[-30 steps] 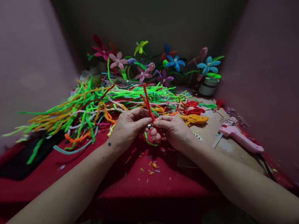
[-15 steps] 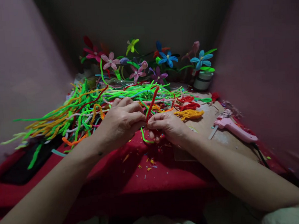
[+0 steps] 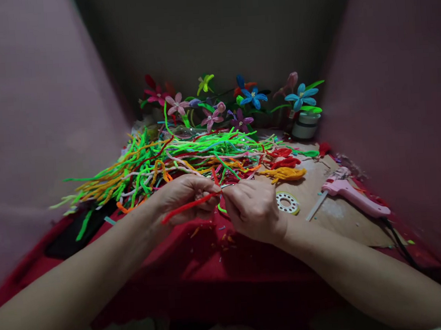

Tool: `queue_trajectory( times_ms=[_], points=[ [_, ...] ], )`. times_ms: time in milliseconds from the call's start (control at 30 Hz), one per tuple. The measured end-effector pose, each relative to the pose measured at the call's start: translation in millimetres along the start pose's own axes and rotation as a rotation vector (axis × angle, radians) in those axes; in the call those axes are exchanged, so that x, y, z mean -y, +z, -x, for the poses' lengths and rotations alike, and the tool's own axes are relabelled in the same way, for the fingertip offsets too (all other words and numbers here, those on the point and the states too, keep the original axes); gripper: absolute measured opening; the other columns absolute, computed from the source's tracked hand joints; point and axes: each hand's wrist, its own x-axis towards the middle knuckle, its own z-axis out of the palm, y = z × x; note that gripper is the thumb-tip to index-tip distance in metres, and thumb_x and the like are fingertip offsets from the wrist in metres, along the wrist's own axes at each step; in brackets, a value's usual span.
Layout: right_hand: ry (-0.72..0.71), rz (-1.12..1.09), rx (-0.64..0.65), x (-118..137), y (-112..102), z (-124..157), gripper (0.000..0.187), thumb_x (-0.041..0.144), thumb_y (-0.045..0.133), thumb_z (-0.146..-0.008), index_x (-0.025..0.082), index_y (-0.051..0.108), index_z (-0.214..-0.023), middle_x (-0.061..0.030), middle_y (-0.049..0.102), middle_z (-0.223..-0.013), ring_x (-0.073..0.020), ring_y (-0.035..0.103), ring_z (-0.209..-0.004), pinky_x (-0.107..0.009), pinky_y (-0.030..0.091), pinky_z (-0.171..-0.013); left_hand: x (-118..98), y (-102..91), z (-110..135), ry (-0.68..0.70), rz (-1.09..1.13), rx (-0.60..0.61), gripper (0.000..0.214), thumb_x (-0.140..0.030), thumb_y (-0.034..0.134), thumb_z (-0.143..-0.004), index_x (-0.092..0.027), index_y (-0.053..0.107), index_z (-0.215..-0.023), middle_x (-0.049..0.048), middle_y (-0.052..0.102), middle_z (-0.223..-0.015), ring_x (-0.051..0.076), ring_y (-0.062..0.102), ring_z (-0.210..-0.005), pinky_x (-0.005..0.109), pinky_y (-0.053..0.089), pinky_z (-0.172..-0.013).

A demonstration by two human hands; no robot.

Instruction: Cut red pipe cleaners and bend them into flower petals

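A bent red pipe cleaner [image 3: 189, 205] is between my two hands above the front of the table. One length of it slants down left across my left hand [image 3: 187, 194], and a short end sticks up near the fingertips. My left hand is closed, pinching the pipe cleaner near its bend. Tight against it, my right hand [image 3: 255, 207] is curled with knuckles up, gripping the pipe cleaner at the same spot; its fingertips are hidden. A thin, shiny sliver shows by the right fingers, too small to name. Below the hands peeks a green pipe cleaner [image 3: 222, 209].
A heap of colourful pipe cleaners [image 3: 146, 164] spreads across the back and left, partly over a dark flat object [image 3: 73, 233]. Fuzzy flowers [image 3: 254, 98] stand behind, near a jar [image 3: 305, 125]. At right, a cardboard sheet [image 3: 330, 213] carries a pink glue gun [image 3: 353, 194] and a white holed disc [image 3: 287, 203].
The red pipe cleaner, upright before, now slants down left over my left hand. My right hand has turned knuckles up. The view has shifted, and the white disc shows more fully.
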Motion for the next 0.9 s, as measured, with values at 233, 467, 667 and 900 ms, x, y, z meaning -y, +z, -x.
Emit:
queue_trajectory(
  times_ms=[233, 467, 667, 900],
  points=[
    [0.547, -0.971, 0.061, -1, -5, -15, 0.012, 0.025, 0.054, -0.081, 0.016, 0.059, -0.073, 0.0002, 0.059, -0.060, -0.0093, 0.052, -0.053, -0.023, 0.041, -0.052, -11, 4.7, 31, 0.712, -0.669, -0.259, 0.013, -0.025, 0.065, -0.073, -0.016, 0.065, -0.082, 0.0026, 0.060, -0.077, 0.012, 0.054, -0.071, 0.024, 0.043, -0.064],
    [0.658, -1.122, 0.203, 4, -12, -18, 0.016, 0.027, 0.057, -0.078, 0.015, 0.057, -0.067, 0.0014, 0.056, -0.055, -0.0072, 0.045, -0.046, -0.021, 0.037, -0.047, -11, 2.9, 31, 0.790, -0.984, -0.198, 0.012, -0.024, 0.057, -0.079, -0.016, 0.060, -0.071, 0.0020, 0.057, -0.077, 0.013, 0.052, -0.074, 0.025, 0.041, -0.069],
    [0.235, -0.414, 0.008, 5, -6, -4, 0.016, 0.015, 0.051, -0.079, 0.016, 0.056, -0.064, -0.0017, 0.056, -0.059, -0.0108, 0.050, -0.056, -0.026, 0.037, -0.058, 2, 1.6, 11, 0.253, -0.269, -0.025, 0.019, -0.029, 0.063, -0.070, -0.013, 0.055, -0.062, -0.0017, 0.047, -0.057, 0.008, 0.042, -0.051, 0.021, 0.034, -0.050],
    [0.619, -0.913, 0.152, -4, -4, -15, 0.015, 0.026, 0.054, -0.080, 0.016, 0.059, -0.070, -0.0003, 0.059, -0.059, -0.0098, 0.051, -0.053, -0.023, 0.040, -0.053, -5, 0.0, 5, 0.382, -0.436, -0.124, 0.023, -0.032, 0.059, -0.078, -0.014, 0.052, -0.065, -0.0045, 0.044, -0.058, 0.005, 0.035, -0.050, 0.018, 0.028, -0.047]
  ],
)
